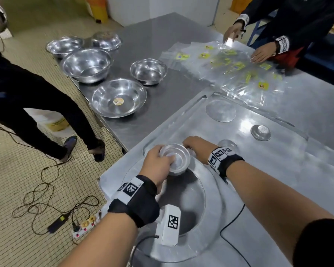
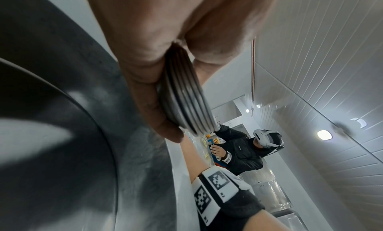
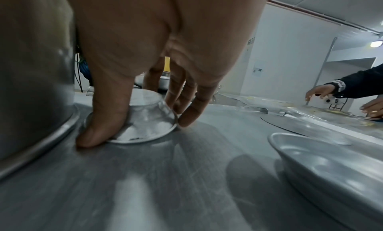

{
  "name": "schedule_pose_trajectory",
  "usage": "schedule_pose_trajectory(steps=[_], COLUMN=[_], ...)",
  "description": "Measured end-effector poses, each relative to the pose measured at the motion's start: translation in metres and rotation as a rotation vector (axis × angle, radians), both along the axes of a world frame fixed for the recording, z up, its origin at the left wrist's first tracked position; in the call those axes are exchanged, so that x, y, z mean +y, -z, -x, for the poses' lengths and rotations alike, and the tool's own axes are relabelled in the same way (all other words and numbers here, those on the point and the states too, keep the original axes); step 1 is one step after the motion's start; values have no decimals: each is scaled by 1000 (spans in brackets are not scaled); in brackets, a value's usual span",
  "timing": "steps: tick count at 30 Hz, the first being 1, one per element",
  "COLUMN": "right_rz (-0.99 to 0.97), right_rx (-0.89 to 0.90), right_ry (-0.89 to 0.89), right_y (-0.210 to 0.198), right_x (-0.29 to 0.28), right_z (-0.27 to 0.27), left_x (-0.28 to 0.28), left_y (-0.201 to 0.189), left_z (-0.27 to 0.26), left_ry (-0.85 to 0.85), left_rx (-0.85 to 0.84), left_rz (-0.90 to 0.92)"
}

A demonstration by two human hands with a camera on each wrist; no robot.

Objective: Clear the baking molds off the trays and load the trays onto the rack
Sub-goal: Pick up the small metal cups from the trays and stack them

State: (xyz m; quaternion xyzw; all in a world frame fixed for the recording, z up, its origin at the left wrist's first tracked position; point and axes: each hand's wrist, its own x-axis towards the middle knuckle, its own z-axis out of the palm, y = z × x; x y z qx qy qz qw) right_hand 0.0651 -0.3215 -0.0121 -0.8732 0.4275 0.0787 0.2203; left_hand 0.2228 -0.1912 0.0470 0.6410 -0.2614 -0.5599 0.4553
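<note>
A long metal tray [image 1: 278, 170] lies on the steel table in front of me. My left hand [image 1: 162, 160] grips a nested stack of small round molds [image 1: 175, 158] just above the tray; the stacked rims [image 2: 186, 95] show between thumb and fingers in the left wrist view. My right hand [image 1: 193, 146] reaches behind that stack, thumb and fingers pinching an upside-down small mold [image 3: 145, 118] that rests on the tray. Other small molds sit on the tray at the right [image 1: 260, 132] and beside my right wrist [image 1: 228, 144]. A large round pan [image 1: 210, 218] lies under my left wrist.
A flat round disc [image 1: 220, 110] lies at the tray's far end. Several steel bowls [image 1: 119, 97] stand on the far table, beside clear bags with yellow labels [image 1: 239, 70] handled by another person's hands [image 1: 262, 53]. A person's legs [image 1: 46, 112], cables and a power strip [image 1: 81, 228] occupy the floor at left.
</note>
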Motion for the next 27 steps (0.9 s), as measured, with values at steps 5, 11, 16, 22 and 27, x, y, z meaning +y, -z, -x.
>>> schedule_pose_trajectory(steps=[5,11,16,22,27], right_rz=[30,139,283,206,185], right_rx=[-110,-394,-667,-997,-1016], right_ry=[137,268,436,548,510], right_y=[-9,-45,-79,-103,-104], right_x=[9,28,67,120,152], right_z=[24,57,68,63,66], left_x=[6,15,21,22,26], left_y=[-1,-8,-16,-22,-30], left_z=[7,20,36,55,68], left_ry=[23,54,69,122,277], left_rx=[23,53,154,249,279], left_rz=[-6,-24,-49,-66,-16])
